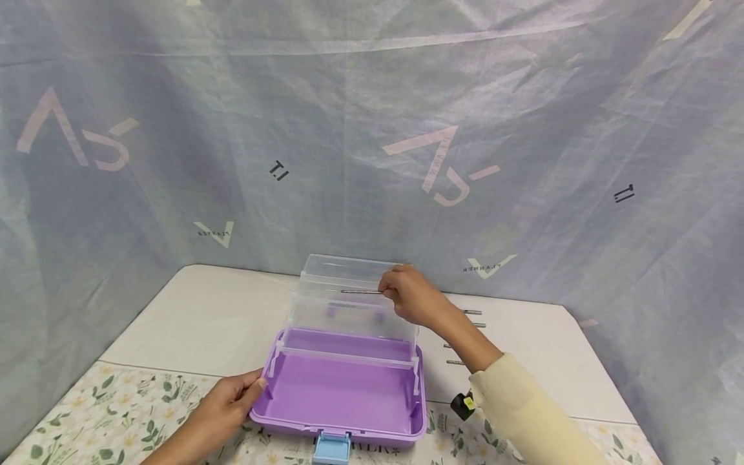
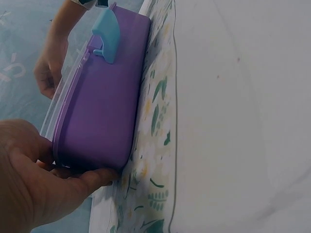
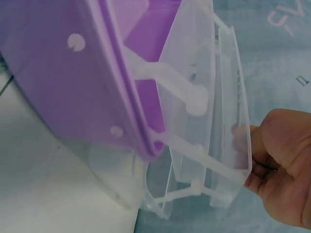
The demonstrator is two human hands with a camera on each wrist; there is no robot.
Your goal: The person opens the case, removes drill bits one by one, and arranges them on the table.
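A purple storage box (image 1: pixel 340 395) stands open, with clear plastic trays (image 1: pixel 349 274) raised on hinged arms at its back. My left hand (image 1: pixel 231 399) grips the box's left side; in the left wrist view its thumb and fingers lie around the corner. Over the upper tray, my right hand (image 1: pixel 414 296) pinches a thin metal drill bit (image 1: pixel 361 292), which points left and lies roughly level. In the right wrist view the fingers reach past the tray's edge, and the bit is mostly hidden. A light blue latch (image 1: pixel 332 447) hangs at the box's front.
More drill bits (image 1: pixel 473 312) lie on the white table (image 1: pixel 227 310) to the right, partly behind the right forearm. A small black object with a yellow label (image 1: pixel 463 405) sits near the sleeve. Floral cloth (image 1: pixel 157 403) covers the front, and a grey sheet (image 1: pixel 325 129) hangs behind.
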